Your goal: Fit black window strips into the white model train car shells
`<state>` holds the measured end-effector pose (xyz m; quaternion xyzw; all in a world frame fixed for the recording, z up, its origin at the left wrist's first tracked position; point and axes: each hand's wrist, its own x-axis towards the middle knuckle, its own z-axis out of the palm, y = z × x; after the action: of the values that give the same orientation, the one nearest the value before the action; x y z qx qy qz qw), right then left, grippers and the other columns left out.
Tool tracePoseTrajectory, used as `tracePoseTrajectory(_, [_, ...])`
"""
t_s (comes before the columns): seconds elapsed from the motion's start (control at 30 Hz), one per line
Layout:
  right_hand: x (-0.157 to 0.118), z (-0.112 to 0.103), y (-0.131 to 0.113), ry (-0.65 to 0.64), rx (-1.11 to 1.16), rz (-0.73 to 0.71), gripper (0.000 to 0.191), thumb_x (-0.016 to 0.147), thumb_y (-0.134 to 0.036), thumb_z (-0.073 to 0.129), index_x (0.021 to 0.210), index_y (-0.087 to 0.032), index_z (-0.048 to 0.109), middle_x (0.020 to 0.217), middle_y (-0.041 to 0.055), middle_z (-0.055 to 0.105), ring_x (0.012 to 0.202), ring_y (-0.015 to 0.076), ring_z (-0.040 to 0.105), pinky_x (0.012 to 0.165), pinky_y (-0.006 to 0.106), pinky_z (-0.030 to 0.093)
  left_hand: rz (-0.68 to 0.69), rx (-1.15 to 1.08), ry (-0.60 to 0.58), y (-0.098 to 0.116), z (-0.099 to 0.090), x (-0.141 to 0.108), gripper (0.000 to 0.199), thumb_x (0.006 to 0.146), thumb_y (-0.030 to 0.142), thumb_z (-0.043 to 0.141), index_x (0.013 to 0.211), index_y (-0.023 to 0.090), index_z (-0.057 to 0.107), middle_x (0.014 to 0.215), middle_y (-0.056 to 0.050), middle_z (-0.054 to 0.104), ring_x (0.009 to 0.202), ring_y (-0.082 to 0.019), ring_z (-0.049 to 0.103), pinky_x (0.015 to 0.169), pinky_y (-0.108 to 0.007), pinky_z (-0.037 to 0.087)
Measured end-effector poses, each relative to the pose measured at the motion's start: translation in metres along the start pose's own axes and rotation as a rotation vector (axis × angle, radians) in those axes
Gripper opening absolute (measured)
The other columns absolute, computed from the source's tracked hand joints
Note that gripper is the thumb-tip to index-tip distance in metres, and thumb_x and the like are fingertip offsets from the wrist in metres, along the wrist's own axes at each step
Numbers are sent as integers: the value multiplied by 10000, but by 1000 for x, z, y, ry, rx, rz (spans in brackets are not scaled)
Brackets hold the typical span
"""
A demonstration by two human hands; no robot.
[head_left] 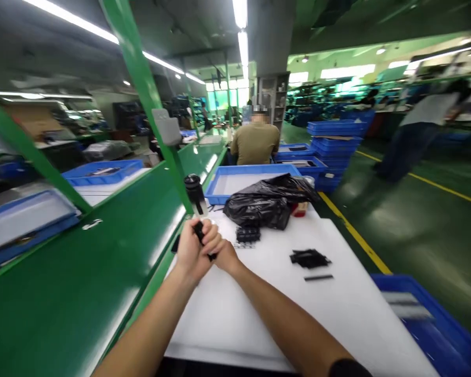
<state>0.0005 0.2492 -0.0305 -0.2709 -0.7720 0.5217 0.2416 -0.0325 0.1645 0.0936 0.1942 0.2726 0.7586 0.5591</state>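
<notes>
My left hand (189, 250) and my right hand (216, 248) are close together above a white work board (259, 324), both gripping a small black plastic part (199, 233). Most of that part is hidden by my fingers. Just right of my right hand lies a small stack of black parts (248, 234). Farther right are a loose heap of black pieces (309, 258) and a thin black strip (318, 277). A crumpled black plastic bag (261, 203) sits at the board's far end.
A black flask (195, 193) stands beyond my hands, beside a green upright post (149, 97). A green workbench (82, 277) runs along the left. Blue crates lie at the lower right and far end. A seated person (255, 142) and a walking person (424, 125) are nearby.
</notes>
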Motion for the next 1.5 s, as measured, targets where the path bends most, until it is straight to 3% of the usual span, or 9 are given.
tracePoseTrajectory(0.17, [-27, -20, -16, 65, 227, 78, 222, 967, -311, 532, 858, -144, 628, 761, -11, 628, 626, 105, 599, 585, 226, 499, 190, -18, 167, -12, -25, -7, 497, 971, 539, 377, 622, 186, 408, 479, 77, 270, 359, -69, 193, 395, -230, 304])
tracePoseTrajectory(0.27, [-78, -28, -28, 112, 328, 56, 250, 971, -415, 509, 1022, -195, 617, 845, -12, 631, 633, 96, 605, 577, 217, 505, 255, 18, 228, -31, -36, -18, 367, 990, 367, 460, 678, 175, 477, 474, 81, 274, 367, -71, 196, 402, -212, 327])
tracePoseTrajectory(0.5, [-193, -33, -10, 253, 550, 188, 378, 823, -340, 746, 1165, -245, 615, 982, 11, 619, 692, 100, 564, 571, 219, 476, 147, 140, 394, -121, -34, -76, 335, 923, 432, 576, 732, 156, 574, 738, -11, 551, 738, -137, 589, 717, -257, 567])
tracePoseTrajectory(0.6, [-214, -40, 4, 269, 644, 259, 321, 837, -352, 733, 1111, -215, 635, 982, 30, 649, 667, 108, 577, 572, 241, 499, 86, 225, 428, -152, -31, -91, 382, 895, 483, 595, 693, 162, 542, 850, -24, 575, 714, -134, 597, 569, -219, 544])
tracePoseTrajectory(0.77, [-225, -54, 14, 204, 751, 288, 338, 856, -442, 712, 1055, -169, 693, 664, -4, 624, 540, 118, 565, 524, 246, 486, -36, 474, 315, -177, -24, -94, 447, 926, 584, 477, 771, 175, 573, 1084, -31, 603, 323, -10, 323, 237, -220, 204])
tracePoseTrajectory(0.9, [-221, -90, 27, 271, 447, 313, 412, 857, -541, 661, 983, -153, 721, 534, -18, 566, 451, 126, 526, 458, 256, 463, 38, 715, 164, -181, -30, -80, 358, 934, 515, 523, 1000, 196, 671, 1155, -77, 645, 694, -148, 642, 588, -268, 535])
tracePoseTrajectory(1.0, [-212, -140, 45, 358, 134, 249, 461, 872, -572, 616, 988, -143, 734, 561, 12, 601, 489, 156, 564, 494, 294, 499, 77, 789, 224, -176, -47, -68, 396, 933, 447, 559, 1249, 214, 607, 1232, -94, 638, 1072, -222, 614, 950, -349, 486])
tracePoseTrajectory(1.2, [-182, -229, 75, 398, -286, 72, 258, 867, -445, 675, 1000, -246, 772, 980, 62, 722, 945, 238, 636, 883, 402, 494, 11, 767, 243, -168, -68, -62, 237, 952, 371, 532, 1069, 203, 650, 1145, -68, 661, 981, -191, 610, 955, -348, 445])
tracePoseTrajectory(1.5, [-180, -258, 94, 488, -672, -152, 300, 996, -351, 476, 1080, -203, 723, 1077, 77, 708, 1088, 255, 575, 1012, 466, 429, 6, 937, 164, -167, -57, -67, 183, 955, 316, 507, 1019, 233, 656, 1075, -37, 641, 959, -196, 579, 916, -321, 427])
